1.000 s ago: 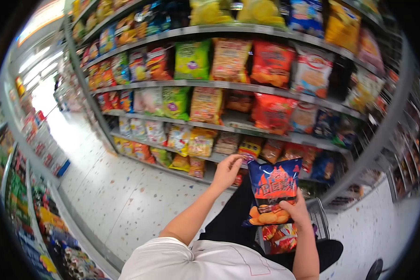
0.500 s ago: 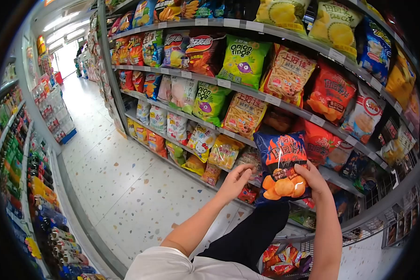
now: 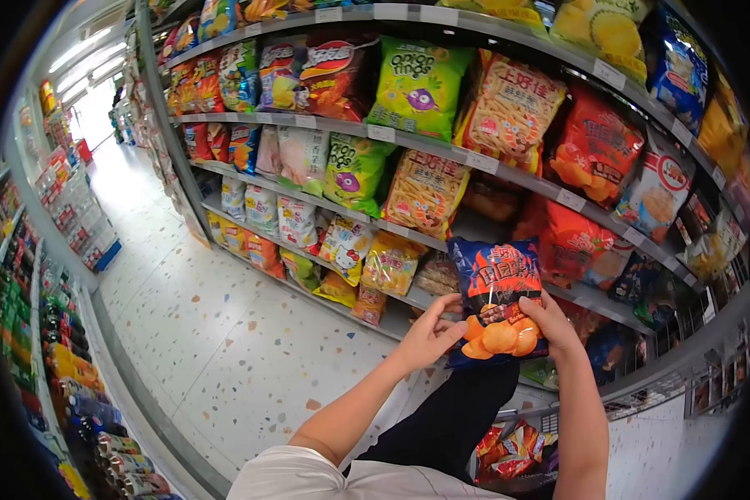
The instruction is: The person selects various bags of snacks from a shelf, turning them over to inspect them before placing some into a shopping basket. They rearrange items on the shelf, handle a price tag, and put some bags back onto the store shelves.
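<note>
Holding blue crisp bag (image 3: 497, 298) two-handed now: left hand (image 3: 429, 335), empty half second ago, has closed fingers on bag's lower left edge; right hand (image 3: 550, 325) grips lower right. Bag upright before mid shelf (image 3: 596, 304), glossy crinkled foil, pillow-shaped. Neighbouring red bag (image 3: 571, 242) equally shiny.

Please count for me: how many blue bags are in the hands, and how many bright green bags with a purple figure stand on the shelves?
Blue bag, held by the left hand and the right hand: 1
Bright green bags with a purple figure: 2
Total: 3
</note>
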### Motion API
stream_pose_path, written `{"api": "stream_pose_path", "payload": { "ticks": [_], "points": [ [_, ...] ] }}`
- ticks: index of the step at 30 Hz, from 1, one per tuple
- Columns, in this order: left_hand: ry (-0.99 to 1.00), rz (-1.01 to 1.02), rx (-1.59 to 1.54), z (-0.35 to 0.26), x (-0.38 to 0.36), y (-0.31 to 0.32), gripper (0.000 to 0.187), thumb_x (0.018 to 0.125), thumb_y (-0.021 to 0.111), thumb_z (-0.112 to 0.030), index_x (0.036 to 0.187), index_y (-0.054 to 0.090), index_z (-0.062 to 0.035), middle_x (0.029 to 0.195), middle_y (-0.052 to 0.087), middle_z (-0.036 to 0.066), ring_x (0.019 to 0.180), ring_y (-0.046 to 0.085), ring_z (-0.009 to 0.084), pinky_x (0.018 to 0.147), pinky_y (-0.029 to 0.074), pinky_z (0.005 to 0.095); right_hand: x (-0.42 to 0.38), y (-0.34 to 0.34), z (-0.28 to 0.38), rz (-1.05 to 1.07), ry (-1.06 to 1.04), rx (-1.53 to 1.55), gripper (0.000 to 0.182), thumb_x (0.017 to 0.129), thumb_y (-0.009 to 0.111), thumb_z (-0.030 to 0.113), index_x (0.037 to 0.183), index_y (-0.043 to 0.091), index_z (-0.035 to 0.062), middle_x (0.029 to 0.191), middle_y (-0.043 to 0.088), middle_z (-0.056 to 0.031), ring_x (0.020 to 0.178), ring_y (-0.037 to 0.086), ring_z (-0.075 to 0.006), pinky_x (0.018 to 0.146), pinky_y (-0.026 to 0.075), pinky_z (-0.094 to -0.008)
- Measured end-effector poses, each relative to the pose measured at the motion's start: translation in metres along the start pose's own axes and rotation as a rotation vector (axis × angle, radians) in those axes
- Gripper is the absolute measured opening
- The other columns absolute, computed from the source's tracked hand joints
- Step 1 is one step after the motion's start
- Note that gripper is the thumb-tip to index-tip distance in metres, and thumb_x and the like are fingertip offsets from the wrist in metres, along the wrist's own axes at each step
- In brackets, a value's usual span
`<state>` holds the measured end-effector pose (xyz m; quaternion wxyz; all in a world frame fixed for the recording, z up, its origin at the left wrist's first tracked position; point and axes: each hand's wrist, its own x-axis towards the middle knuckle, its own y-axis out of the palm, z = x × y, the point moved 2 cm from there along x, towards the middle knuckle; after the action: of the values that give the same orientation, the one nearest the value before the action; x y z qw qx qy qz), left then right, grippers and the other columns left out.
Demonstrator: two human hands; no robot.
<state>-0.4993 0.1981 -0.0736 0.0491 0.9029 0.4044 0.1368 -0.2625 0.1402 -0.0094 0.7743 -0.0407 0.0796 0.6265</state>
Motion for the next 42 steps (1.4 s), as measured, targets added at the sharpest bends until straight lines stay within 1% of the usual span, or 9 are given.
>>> {"api": "stream_pose_path", "payload": {
  "ticks": [2,4,8,12,18,23,24,34,42],
  "points": [
    [0.056,-0.106,0.092,0.015,-0.002,0.003,0.047,0.095,0.064,-0.021,0.132,0.043,-0.0013,0.115,0.055,0.011,0.094,0.059,0.0101,0.076,0.049,0.0235,-0.009,-0.003,-0.012,0.041,0.024,0.045,0.065,0.085,0.074,0.024,0.138,0.044,0.0018,0.123,0.061,-0.0112,0.109,0.062,-0.0190,0.094,0.050,-0.0320],
    [0.070,-0.148,0.010,0.023,-0.004,0.003,0.019,0.098,0.059,-0.014,0.108,0.054,0.0010,0.093,0.062,0.006,0.082,0.061,0.0096,0.073,0.051,0.0233,-0.025,-0.008,-0.029,0.038,0.038,0.034,0.061,0.086,0.074,0.024,0.135,0.047,0.0015,0.123,0.062,-0.0113,0.108,0.062,-0.0181,0.094,0.050,-0.0322],
    [0.019,-0.179,-0.059,0.042,-0.010,0.010,0.018,0.100,0.055,-0.016,0.097,0.058,0.0010,0.088,0.065,0.007,0.077,0.064,0.0119,0.072,0.054,0.0259,-0.070,-0.018,-0.069,-0.009,0.042,0.135,0.062,0.083,0.077,0.022,0.135,0.048,0.0019,0.123,0.062,-0.0092,0.109,0.061,-0.0169,0.097,0.048,-0.0319],
    [0.018,-0.194,0.089,0.069,-0.015,0.037,0.019,0.100,0.056,-0.018,0.100,0.058,0.0011,0.093,0.065,0.005,0.085,0.062,0.0104,0.078,0.050,0.0259,-0.121,-0.045,-0.137,-0.150,-0.006,0.340,0.069,0.083,0.076,0.016,0.142,0.041,0.0038,0.126,0.060,-0.0089,0.112,0.059,-0.0169,0.097,0.048,-0.0333],
    [0.366,-0.015,0.841,0.104,-0.023,0.083,0.040,0.082,0.070,-0.021,0.116,0.059,-0.0020,0.123,0.057,0.020,0.115,0.052,0.0386,0.102,0.038,0.0469,-0.202,-0.096,-0.214,-0.596,0.095,0.390,0.068,0.082,0.078,0.020,0.139,0.044,0.0040,0.125,0.060,-0.0089,0.111,0.059,-0.0181,0.095,0.048,-0.0329],
    [0.387,0.044,1.035,0.107,-0.024,0.104,0.047,0.082,0.071,-0.024,0.121,0.057,-0.0033,0.137,0.044,0.022,0.126,0.040,0.0433,0.106,0.032,0.0516,-0.244,-0.132,-0.236,-0.810,0.028,-0.445,0.098,0.068,0.087,0.043,0.142,0.039,-0.0009,0.130,0.058,-0.0190,0.118,0.058,-0.0268,0.101,0.044,-0.0353],
    [0.370,0.048,1.052,0.107,-0.024,0.105,0.046,0.082,0.071,-0.023,0.122,0.056,-0.0031,0.137,0.044,0.022,0.126,0.039,0.0434,0.106,0.032,0.0512,-0.252,-0.127,-0.219,-0.843,0.289,-0.634,0.101,0.064,0.088,0.044,0.141,0.040,-0.0005,0.128,0.059,-0.0211,0.117,0.060,-0.0314,0.099,0.046,-0.0364],
    [0.402,-0.041,1.166,0.106,-0.023,0.112,0.046,0.080,0.073,-0.025,0.120,0.058,-0.0079,0.133,0.048,0.017,0.123,0.044,0.0405,0.104,0.036,0.0505,-0.259,-0.139,-0.286,-0.770,0.455,-0.766,0.114,0.054,0.089,0.053,0.145,0.038,0.0078,0.123,0.064,-0.0195,0.112,0.063,-0.0350,0.095,0.049,-0.0425],
    [0.391,-0.027,1.149,0.101,-0.024,0.115,0.043,0.083,0.070,-0.028,0.120,0.058,-0.0092,0.133,0.049,0.014,0.124,0.043,0.0382,0.103,0.035,0.0493,-0.248,-0.151,-0.347,-0.687,0.536,-0.744,0.116,0.049,0.093,0.043,0.143,0.036,0.0112,0.121,0.064,-0.0168,0.110,0.063,-0.0342,0.090,0.051,-0.0427]
  ]
}}
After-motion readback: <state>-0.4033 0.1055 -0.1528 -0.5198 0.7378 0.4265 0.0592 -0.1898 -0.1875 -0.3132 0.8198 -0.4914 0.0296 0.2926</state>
